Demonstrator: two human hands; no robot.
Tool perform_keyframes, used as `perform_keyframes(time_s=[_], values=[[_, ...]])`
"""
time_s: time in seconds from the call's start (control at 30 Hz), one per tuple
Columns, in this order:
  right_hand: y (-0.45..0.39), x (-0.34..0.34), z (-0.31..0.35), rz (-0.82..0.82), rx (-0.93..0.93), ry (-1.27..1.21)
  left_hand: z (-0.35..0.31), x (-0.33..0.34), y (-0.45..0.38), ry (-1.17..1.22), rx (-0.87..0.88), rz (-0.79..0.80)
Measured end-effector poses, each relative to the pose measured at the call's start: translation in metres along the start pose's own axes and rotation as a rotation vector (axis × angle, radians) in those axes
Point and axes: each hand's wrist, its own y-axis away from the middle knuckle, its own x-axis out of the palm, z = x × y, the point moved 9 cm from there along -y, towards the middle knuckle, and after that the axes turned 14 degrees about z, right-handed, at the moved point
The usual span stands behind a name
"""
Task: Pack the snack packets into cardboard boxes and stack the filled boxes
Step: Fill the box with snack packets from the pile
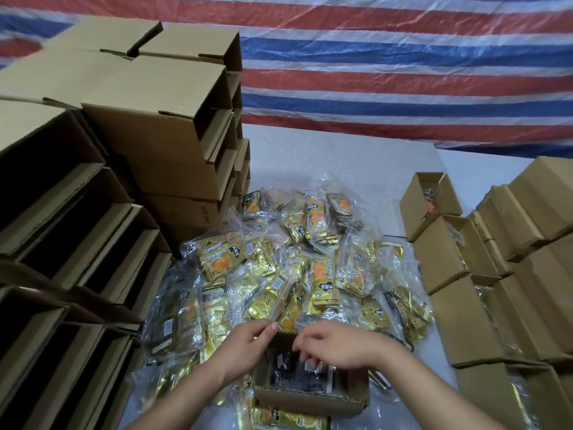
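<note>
Left hand: the left hand (248, 342) is at the far-left corner of the open box, thumb and forefinger pinched on the edge of a clear bag.
Bag: the bag (286, 301) holds gold packets and has a red zip strip; it slants up and away from the pinch, lying on the heap just beyond the box.
Right hand: the right hand (336, 344) hovers over the box's opening, palm down, fingers loosely curled and pointing left; I cannot tell whether it holds anything.
Box: the box (310, 397) sits on the table right in front of the person, top open, with dark contents showing inside; they are too blurred to name.
Packets: a heap of packets (310, 259), gold with orange and black print and sealed in clear bags, covers the table's middle, from the box out to the left stack.
Left stack: empty boxes (93, 243) lie on their sides, open mouths dark, with closed ones piled higher behind.
Right rows: filled boxes (455, 252) stand upright in rows along the right edge, tops open, bags showing inside.
Table: the table (356, 162) is pale and bare at its far end.
Backdrop: a tarp (403, 72) striped red, white and blue hangs behind.
</note>
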Motion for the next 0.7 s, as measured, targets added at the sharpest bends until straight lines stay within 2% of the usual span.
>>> perform_keyframes(time_s=[0.07,0.13,0.2,0.37,0.47,0.6,0.7], values=[[0.016,-0.027,0.003,-0.213,-0.059,-0.025,0.001,0.0,-0.001,-0.011,-0.01,0.002],[0.025,-0.046,0.0,-0.408,-0.057,0.056,0.002,-0.001,-0.001,-0.019,-0.019,-0.005],[0.023,-0.049,-0.009,-0.509,-0.021,0.126,0.004,-0.001,-0.002,-0.012,-0.024,-0.008],[0.001,-0.028,-0.031,-0.521,0.138,0.315,0.01,0.002,-0.004,0.017,-0.041,0.018],[0.0,-0.029,-0.032,-0.584,0.143,0.379,0.007,-0.003,-0.003,-0.024,-0.051,0.018],[0.004,-0.035,-0.03,-0.629,0.122,0.381,-0.008,-0.044,-0.011,-0.103,-0.05,-0.151],[0.012,-0.042,-0.028,-0.662,0.109,0.354,-0.025,-0.093,-0.03,-0.412,-0.094,-0.322]])
